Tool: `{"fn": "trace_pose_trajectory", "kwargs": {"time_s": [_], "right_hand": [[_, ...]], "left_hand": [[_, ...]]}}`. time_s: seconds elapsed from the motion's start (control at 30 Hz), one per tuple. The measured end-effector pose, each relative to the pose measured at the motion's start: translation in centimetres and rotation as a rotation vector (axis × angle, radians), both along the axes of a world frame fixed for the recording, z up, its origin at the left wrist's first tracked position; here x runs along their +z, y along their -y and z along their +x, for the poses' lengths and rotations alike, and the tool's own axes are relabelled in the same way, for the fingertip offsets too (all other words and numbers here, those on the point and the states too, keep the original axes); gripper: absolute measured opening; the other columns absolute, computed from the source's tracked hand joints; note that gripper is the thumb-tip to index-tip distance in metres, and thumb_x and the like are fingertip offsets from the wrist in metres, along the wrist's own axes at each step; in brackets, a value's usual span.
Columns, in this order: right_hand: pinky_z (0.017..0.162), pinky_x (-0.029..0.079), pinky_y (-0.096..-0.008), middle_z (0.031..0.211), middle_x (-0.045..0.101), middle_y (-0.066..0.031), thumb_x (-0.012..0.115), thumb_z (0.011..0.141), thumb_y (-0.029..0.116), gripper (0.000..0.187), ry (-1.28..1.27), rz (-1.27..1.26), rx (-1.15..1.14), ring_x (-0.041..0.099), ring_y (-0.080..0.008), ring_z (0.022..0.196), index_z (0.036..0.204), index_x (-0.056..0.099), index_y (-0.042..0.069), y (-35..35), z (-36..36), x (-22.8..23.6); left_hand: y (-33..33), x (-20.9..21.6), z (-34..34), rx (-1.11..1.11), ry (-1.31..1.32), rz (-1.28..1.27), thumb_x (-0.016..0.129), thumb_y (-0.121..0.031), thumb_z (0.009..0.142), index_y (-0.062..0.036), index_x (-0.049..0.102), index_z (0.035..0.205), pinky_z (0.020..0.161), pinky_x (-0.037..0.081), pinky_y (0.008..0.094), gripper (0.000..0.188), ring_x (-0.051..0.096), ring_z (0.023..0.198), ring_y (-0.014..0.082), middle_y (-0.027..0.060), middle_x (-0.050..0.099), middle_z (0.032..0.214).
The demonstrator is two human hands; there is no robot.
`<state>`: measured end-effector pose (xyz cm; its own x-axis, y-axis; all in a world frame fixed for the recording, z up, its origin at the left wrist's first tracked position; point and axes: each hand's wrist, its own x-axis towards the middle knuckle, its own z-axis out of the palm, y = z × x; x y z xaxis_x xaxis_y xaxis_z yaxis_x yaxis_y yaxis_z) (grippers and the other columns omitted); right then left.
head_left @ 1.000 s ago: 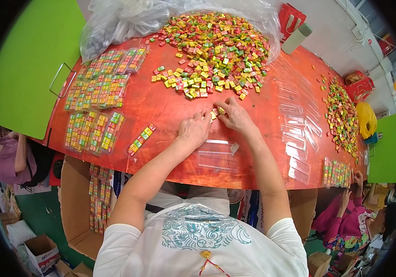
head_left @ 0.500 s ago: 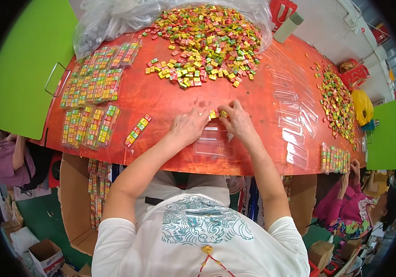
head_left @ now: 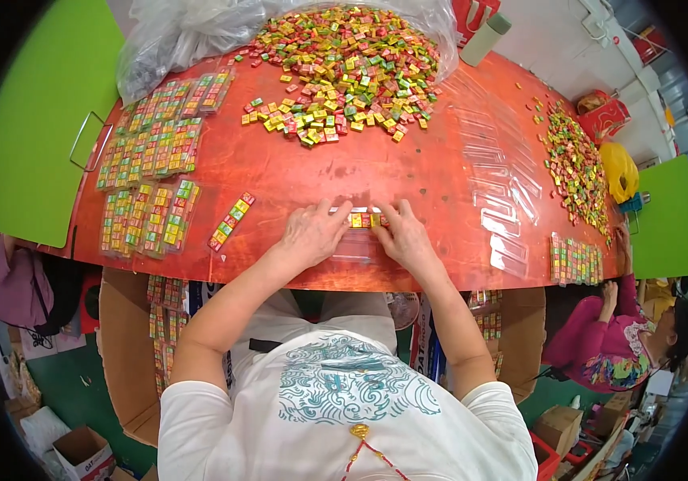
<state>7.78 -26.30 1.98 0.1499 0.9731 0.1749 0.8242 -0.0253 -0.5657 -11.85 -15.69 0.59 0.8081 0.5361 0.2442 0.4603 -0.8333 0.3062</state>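
Note:
My left hand and my right hand rest close together on the red table, near its front edge. Between their fingertips lies a short row of small coloured square candies inside a clear plastic tray. Both hands press on that tray and row. A large heap of loose coloured candies lies farther back on a clear plastic sheet. One filled strip of candies lies alone to the left of my left hand.
Rows of filled candy trays cover the table's left side. Empty clear trays lie to the right, with another candy heap and filled trays beyond. A person in pink sits at right. A cardboard box stands below the table.
My hands have drawn back from the heap toward the table's front edge, bringing a few candies, and now line them up in the clear tray.

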Motion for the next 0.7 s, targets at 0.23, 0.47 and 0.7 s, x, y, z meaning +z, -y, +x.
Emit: {"fn": "trace_pose_trajectory", "kwargs": {"time_s": [0.23,0.47,0.7], "right_hand": [[0.072,0.053,-0.0432,0.103,0.056,-0.0166,0.067,0.089,0.008,0.036,-0.063,0.06,-0.092,0.066,-0.0333,0.084,0.125,0.06,0.006,1.0,0.8,-1.9],[0.07,0.053,-0.0413,0.096,0.06,-0.0143,0.065,0.09,0.006,0.027,0.119,0.089,-0.15,0.067,-0.0325,0.083,0.117,0.062,0.006,0.6,-0.2,-2.9],[0.071,0.053,-0.0434,0.092,0.061,-0.0156,0.065,0.091,0.009,0.013,0.022,0.13,-0.227,0.064,-0.0355,0.084,0.103,0.063,0.006,0.3,0.4,-3.7]], "left_hand": [[0.4,-0.3,-1.3,0.101,0.052,-0.094,0.065,-0.027,0.09,-0.0066,0.052,0.136,0.089,0.048,0.0536,0.052,0.057,0.116,0.0338,0.0156,0.056,0.117],[1.1,-3.2,-0.8,0.092,-0.113,-0.057,0.061,-0.046,0.092,-0.0034,0.033,0.153,0.111,0.018,0.0721,0.079,0.024,0.15,0.0369,0.0189,0.03,0.16],[1.2,-3.1,-0.7,0.089,-0.15,-0.068,0.058,-0.051,0.093,-0.0041,0.024,0.157,0.115,0.008,0.0719,0.086,0.015,0.154,0.0342,0.0174,0.021,0.164]]}}
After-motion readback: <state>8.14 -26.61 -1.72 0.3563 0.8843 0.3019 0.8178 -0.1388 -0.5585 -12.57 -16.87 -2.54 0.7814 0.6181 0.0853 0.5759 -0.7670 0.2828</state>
